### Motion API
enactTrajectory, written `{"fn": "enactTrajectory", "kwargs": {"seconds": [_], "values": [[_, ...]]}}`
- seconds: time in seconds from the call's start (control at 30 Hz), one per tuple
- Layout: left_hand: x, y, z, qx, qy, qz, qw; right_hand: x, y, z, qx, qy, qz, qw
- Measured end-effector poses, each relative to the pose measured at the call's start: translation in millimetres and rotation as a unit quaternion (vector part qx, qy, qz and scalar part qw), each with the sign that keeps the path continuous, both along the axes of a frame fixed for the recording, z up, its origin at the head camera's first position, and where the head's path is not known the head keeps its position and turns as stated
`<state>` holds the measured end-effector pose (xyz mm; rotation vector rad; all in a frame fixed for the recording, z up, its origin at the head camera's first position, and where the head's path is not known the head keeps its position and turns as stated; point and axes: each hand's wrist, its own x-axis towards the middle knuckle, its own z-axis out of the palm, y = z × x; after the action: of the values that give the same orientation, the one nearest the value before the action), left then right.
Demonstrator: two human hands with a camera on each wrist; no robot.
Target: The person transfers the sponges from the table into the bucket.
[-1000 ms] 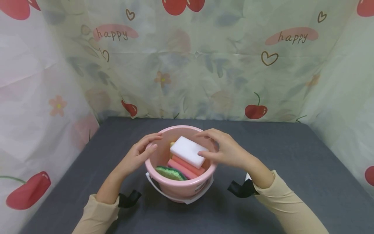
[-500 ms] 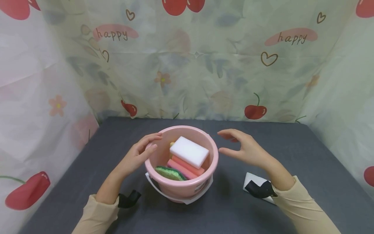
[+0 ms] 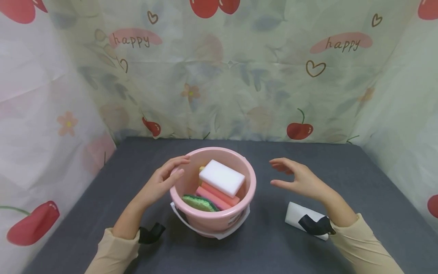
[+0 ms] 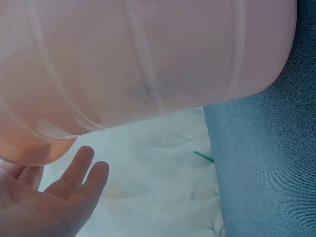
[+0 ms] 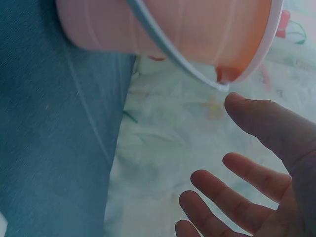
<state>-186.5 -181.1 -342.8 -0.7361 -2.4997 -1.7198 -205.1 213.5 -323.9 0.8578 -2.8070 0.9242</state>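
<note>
A pink bucket [image 3: 213,219] stands on the dark table, its white handle [image 3: 219,235] hanging down at the front. Inside it a white sponge block [image 3: 221,177] lies on top of pink and orange sponge pieces [image 3: 219,193], with a green scouring sponge [image 3: 199,203] in front. Something yellow peeks out behind the white block. My left hand [image 3: 159,182] rests with loose fingers at the bucket's left rim; the left wrist view shows its outer fingers [image 4: 84,170] spread. Off the bucket's right side, my right hand [image 3: 301,180] hovers with parted fingers, holding nothing.
Another white block [image 3: 304,217] lies on the dark tabletop [image 3: 267,251], partly hidden by the black strap [image 3: 316,225] at my right wrist. Cloth walls [image 3: 229,102] printed with cherries and hearts enclose the table at the back and both sides.
My right hand has moved from over the white sponge in the bucket out to the right, uncovering the block on the table. The left hand stays at the rim.
</note>
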Motion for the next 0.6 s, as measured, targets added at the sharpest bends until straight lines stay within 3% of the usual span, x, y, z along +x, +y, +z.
{"fn": "enactTrajectory", "kwargs": {"seconds": [0.33, 0.6], "values": [[-0.9, 1, 0.1, -0.007, 0.011, 0.003, 0.9999, 3.5, 24, -13.8, 0.021, -0.032, -0.013, 0.999], [-0.3, 1, 0.0, -0.008, 0.013, 0.004, 0.9999, 3.9, 39, -28.2, 0.042, -0.119, -0.003, 0.992]]}}
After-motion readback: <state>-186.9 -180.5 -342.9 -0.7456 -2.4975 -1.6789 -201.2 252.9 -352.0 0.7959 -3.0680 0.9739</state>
